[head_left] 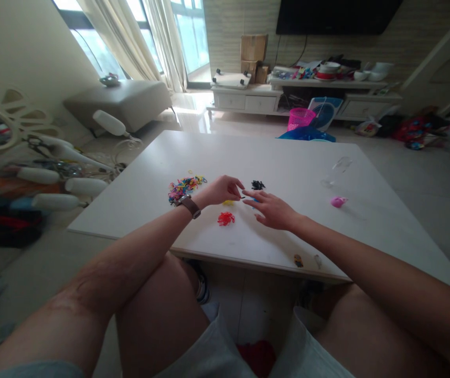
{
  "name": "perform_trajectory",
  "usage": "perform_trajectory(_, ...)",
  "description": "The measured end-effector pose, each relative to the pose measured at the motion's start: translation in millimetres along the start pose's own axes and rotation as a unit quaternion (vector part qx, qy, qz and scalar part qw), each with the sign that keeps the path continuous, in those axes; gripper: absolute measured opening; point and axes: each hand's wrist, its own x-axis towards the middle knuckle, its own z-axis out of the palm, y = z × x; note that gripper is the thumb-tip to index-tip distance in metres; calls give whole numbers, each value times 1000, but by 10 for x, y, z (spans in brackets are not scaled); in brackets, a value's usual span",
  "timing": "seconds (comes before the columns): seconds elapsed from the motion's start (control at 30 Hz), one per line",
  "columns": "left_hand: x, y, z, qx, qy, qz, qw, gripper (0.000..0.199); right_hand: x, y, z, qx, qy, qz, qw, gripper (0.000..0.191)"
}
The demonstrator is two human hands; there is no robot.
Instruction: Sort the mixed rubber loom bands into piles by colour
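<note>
Above the white table (pixel 311 157), my left hand (pixel 222 191), with a watch on its wrist, is pinched closed over the sorted heaps. A tiny black rubber band (pixel 243 197) shows at its fingertips. My right hand (pixel 275 210) reaches in from the right, fingers spread and nearly touching that band. Just beyond the right hand lies a black rubber band pile (pixel 258 185). A red rubber band pile (pixel 225 219) sits nearer me. Yellow bands (pixel 228 202) and blue bands (pixel 255 200) are partly hidden by my hands. Left of my left hand spreads a mixed-colour rubber band heap (pixel 183 188).
A pink small item (pixel 339 201) and a clear plastic container (pixel 341 165) stand on the right. Near the front edge are a yellow-and-dark figure (pixel 298 261) and a small pale item (pixel 318 261). Beyond the table stands a pink basket (pixel 300 118).
</note>
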Motion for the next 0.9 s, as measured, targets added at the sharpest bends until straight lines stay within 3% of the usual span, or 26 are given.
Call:
perform_trajectory(0.13,44,11,43,-2,3,4,1000,35,6,-5,4,-4,-2,4,1000,60)
perform_trajectory(0.27,74,-30,13,39,57,-3,998,31,12,81,7,-6,8,40,999,50)
perform_trajectory(0.43,62,-98,-96,95,109,-39,989,28,98,437,136,31,41,209,977,45)
perform_trajectory(0.53,18,-95,-158,136,122,-57,982,27,163,624,253,46,26,254,966,48)
perform_trajectory(0.67,-45,-67,-212,147,129,-75,978,25,200,702,330,55,6,266,962,55)
perform_trajectory(0.9,-91,-93,-245,131,124,-102,978,18,137,682,274,56,15,266,962,54)
